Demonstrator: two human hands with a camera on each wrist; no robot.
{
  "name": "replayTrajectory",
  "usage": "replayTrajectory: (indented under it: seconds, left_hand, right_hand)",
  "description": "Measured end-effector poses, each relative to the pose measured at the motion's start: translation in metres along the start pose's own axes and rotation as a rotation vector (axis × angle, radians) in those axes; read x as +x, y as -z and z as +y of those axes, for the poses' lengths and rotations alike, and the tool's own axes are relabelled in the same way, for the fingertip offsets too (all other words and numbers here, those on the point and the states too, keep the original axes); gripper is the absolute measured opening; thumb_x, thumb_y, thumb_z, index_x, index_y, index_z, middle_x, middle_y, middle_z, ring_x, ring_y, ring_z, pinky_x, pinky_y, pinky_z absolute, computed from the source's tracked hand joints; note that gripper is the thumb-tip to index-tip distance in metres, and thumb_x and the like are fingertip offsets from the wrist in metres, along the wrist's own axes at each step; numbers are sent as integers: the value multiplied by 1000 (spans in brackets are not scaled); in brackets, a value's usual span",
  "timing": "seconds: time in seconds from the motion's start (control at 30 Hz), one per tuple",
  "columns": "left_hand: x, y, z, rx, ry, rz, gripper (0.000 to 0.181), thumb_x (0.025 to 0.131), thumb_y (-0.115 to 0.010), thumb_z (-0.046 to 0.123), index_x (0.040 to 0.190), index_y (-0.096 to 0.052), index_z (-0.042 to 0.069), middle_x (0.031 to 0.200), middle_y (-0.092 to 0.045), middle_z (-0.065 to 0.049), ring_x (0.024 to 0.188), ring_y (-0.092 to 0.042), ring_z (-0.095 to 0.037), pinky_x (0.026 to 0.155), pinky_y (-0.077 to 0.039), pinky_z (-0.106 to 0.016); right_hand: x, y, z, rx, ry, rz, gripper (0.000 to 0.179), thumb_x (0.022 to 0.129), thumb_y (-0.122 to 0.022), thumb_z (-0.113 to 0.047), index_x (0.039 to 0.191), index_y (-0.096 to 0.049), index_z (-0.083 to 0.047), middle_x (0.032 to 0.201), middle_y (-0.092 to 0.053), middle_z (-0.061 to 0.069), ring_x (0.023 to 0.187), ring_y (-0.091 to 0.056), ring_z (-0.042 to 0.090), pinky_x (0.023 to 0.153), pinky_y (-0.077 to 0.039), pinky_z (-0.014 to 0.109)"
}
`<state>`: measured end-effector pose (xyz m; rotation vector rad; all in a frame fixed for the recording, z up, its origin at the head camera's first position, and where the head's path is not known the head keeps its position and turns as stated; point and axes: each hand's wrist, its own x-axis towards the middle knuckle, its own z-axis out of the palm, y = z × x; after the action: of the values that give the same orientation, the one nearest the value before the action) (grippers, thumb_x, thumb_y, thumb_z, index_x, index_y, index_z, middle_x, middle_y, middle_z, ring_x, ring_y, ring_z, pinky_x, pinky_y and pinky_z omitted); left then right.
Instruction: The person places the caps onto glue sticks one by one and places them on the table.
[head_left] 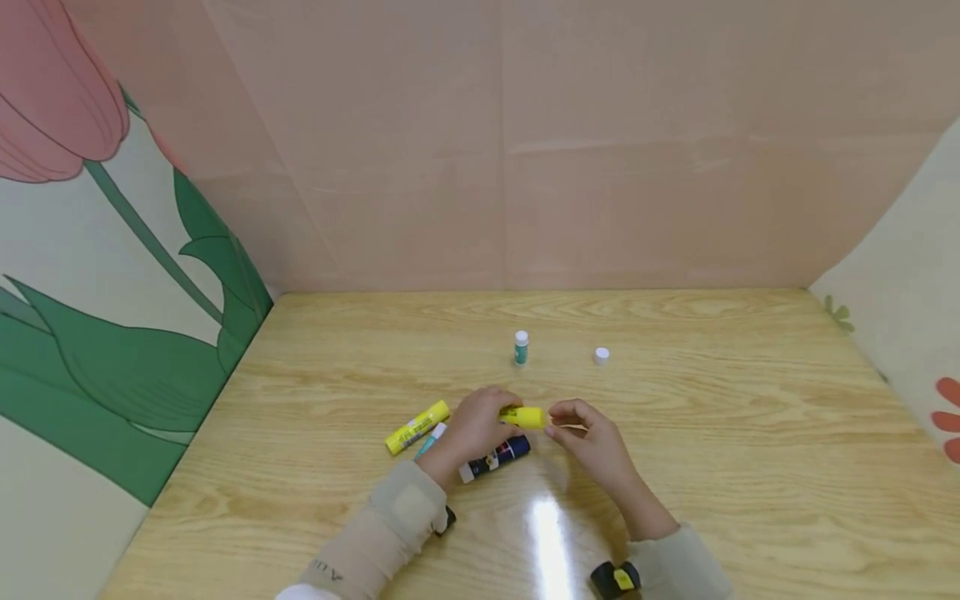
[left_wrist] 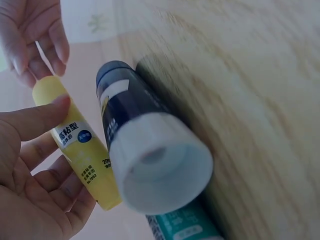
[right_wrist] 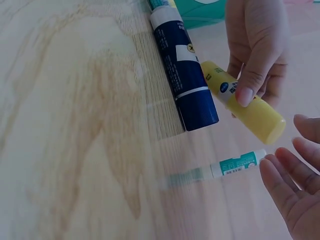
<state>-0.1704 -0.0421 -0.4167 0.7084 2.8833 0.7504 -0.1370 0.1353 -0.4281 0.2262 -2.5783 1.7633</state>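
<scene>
My left hand (head_left: 476,425) grips a yellow glue stick (head_left: 531,417) between thumb and fingers, its capped end pointing toward the right hand. Black lettering and a round blue mark show on its label in the left wrist view. Just off that end is my right hand (head_left: 596,442), fingers loosely bent, with a small gap to the stick in the right wrist view (right_wrist: 295,185). Below the left hand lies a navy glue stick (head_left: 513,451) with a white end (left_wrist: 160,167). A teal glue stick (head_left: 431,439) is partly hidden behind the left wrist.
Another yellow glue stick (head_left: 417,427) lies left of the left hand. Farther back on the wood-grain table (head_left: 360,350), a small teal glue stick with a white top (head_left: 521,348) stands upright. A loose white cap (head_left: 602,356) is to its right.
</scene>
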Motion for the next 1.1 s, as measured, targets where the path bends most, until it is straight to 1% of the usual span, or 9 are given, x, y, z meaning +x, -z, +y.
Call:
replayTrajectory:
  seconds: [0.1, 0.23, 0.33, 0.43, 0.6, 0.77, 0.97, 1.1]
  left_hand:
    - [1, 1, -1, -4, 16, -9, 35, 75, -67, 23, 107, -60, 12, 102, -57, 1, 93, -51, -14, 81, -39, -29]
    - [3, 1, -4, 10, 11, 0, 36, 74, -68, 26, 106, -61, 12, 101, -57, 1, 92, -52, -13, 81, -39, -27]
    - [5, -1, -6, 22, 8, 16, 35, 72, -69, 28, 103, -62, 12, 99, -58, 2, 89, -52, -12, 78, -40, -26]
    - [7, -2, -8, 26, 13, 20, 35, 71, -70, 26, 102, -63, 12, 97, -58, 1, 87, -53, -12, 76, -41, -25]
    - [9, -4, -10, 15, 34, 7, 33, 72, -69, 23, 103, -62, 12, 97, -58, 1, 88, -52, -13, 78, -40, -27]
    - [11, -4, -12, 10, 59, -13, 33, 73, -68, 23, 104, -62, 13, 96, -57, 1, 86, -52, -13, 78, -39, -27]
    - [12, -4, -13, 11, 76, -31, 34, 73, -69, 23, 105, -61, 12, 97, -57, 1, 86, -52, -13, 78, -40, -27]
    - [13, -6, -14, 37, 67, -36, 33, 73, -68, 24, 104, -61, 12, 98, -58, 0, 88, -52, -14, 79, -39, -27]
  right_hand:
    - [0, 0, 0, -12, -11, 4, 20, 77, -62, -1, 96, -56, 2, 97, -56, 13, 91, -53, 25, 75, -46, 27]
    - [0, 2, 2, -36, -24, 5, 21, 78, -61, -2, 97, -55, 3, 98, -56, 15, 92, -53, 25, 75, -46, 29]
    - [1, 5, 3, -55, -12, 13, 21, 78, -62, -2, 97, -55, 3, 97, -57, 16, 91, -53, 26, 76, -45, 33]
    - [2, 8, 5, -75, 23, 26, 21, 77, -62, -1, 96, -56, 4, 96, -57, 18, 89, -54, 27, 76, -45, 36]
    - [3, 13, 8, -109, 44, 32, 21, 76, -63, -2, 95, -56, 4, 95, -57, 18, 87, -56, 27, 74, -46, 33]
    - [4, 15, 10, -100, 41, 27, 21, 76, -63, -2, 95, -56, 5, 94, -57, 19, 85, -56, 28, 71, -47, 30]
    - [8, 19, 12, -138, 41, 17, 22, 77, -63, -3, 96, -55, 5, 95, -57, 19, 85, -56, 28, 72, -47, 32]
    - [10, 22, 14, -165, 62, 13, 22, 77, -63, -3, 96, -55, 6, 95, -56, 20, 86, -55, 29, 73, -46, 34]
